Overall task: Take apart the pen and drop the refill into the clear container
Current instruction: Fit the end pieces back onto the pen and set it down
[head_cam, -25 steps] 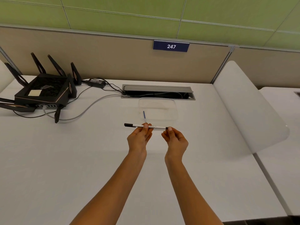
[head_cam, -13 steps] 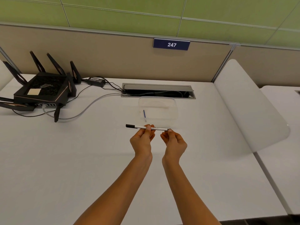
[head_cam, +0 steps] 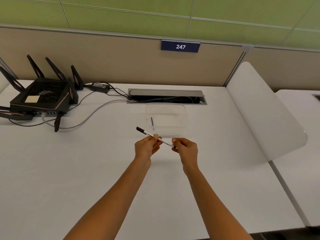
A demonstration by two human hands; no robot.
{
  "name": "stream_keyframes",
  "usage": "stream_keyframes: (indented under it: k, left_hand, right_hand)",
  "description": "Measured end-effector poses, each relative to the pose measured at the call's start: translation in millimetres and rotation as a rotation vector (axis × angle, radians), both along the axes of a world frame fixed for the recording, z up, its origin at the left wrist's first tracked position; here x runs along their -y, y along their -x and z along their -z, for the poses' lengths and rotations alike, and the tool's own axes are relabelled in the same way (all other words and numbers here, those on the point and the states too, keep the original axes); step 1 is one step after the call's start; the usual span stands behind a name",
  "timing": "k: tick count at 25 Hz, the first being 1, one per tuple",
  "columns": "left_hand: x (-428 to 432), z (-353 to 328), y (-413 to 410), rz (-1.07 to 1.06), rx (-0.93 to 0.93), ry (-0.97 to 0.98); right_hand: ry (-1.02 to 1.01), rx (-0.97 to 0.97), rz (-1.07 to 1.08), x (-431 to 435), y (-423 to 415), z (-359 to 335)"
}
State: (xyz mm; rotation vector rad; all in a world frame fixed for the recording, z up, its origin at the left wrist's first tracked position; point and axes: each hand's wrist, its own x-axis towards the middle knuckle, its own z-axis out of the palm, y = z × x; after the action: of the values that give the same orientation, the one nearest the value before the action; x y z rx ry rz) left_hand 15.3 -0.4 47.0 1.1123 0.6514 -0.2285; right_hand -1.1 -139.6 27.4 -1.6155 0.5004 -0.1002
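Above the tabletop, both hands pinch the pen, seemingly whole: left hand mid-barrel, right hand its end. Refill not yet in the container.

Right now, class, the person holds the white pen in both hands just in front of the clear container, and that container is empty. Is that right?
Not quite. The head view shows the clear container already holds a thin blue refill. The rest stands: left hand and right hand hold the white pen just in front of it.
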Motion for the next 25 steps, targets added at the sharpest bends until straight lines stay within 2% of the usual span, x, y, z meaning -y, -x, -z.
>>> stream_keyframes:
  k: [4, 7, 16, 21, 25]
  left_hand:
    - [-0.3, 7.5, 1.2, 0.121, -0.047, -0.062]
    - [2.3, 14.7, 0.9, 0.204, -0.075, -0.107]
    - [11.8, 42.4, -13.6, 0.322, -0.182, -0.335]
    - [11.2, 52.1, -19.9, 0.359, -0.195, -0.595]
    - [12.5, 53.7, -22.7, 0.481, -0.16, -0.771]
  right_hand:
    - [0.279, -0.048, -0.272, -4.4, -5.8, 4.1]
    - [0.385, -0.069, -0.352, -9.8, -8.5, 12.8]
    - [0.438, -0.251, -0.36, -15.2, -14.4, 38.3]
    - [0.433, -0.336, -0.356, -14.7, -22.0, 50.8]
    - [0.439, -0.373, -0.346, -16.9, -23.1, 58.8]
